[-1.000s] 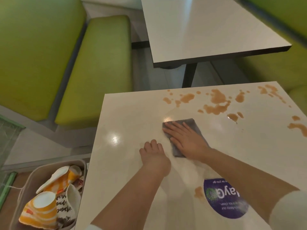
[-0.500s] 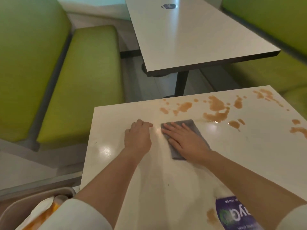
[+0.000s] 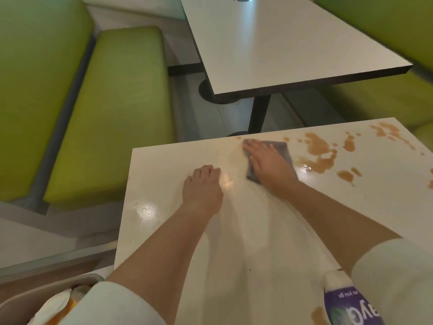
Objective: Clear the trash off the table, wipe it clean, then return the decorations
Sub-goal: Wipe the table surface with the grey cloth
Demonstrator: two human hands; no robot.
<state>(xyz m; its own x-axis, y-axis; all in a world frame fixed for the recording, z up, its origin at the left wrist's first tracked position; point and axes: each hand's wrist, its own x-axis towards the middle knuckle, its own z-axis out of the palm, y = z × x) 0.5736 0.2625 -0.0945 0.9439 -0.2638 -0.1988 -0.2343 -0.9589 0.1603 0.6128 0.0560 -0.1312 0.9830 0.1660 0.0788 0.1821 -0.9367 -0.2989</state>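
My right hand (image 3: 267, 161) lies flat with straight fingers on a grey cloth (image 3: 282, 151), pressing it onto the white table (image 3: 164, 174) near the far edge. Brown spill stains (image 3: 321, 153) spread over the table to the right of the cloth. My left hand (image 3: 202, 186) rests on the tabletop left of the cloth, fingers bent under, holding nothing. A purple round sticker (image 3: 349, 308) shows at the table's near right, with a brown stain (image 3: 317, 314) beside it.
A grey bin (image 3: 28, 299) with paper trash sits at the lower left beside the table. Green benches (image 3: 112, 118) flank the aisle on the left and right. A second white table (image 3: 281, 43) stands beyond.
My right hand has pushed the cloth forward to the far edge, over the stains there. My left hand slid forward on the tabletop. The view shifted so less of the bin shows.
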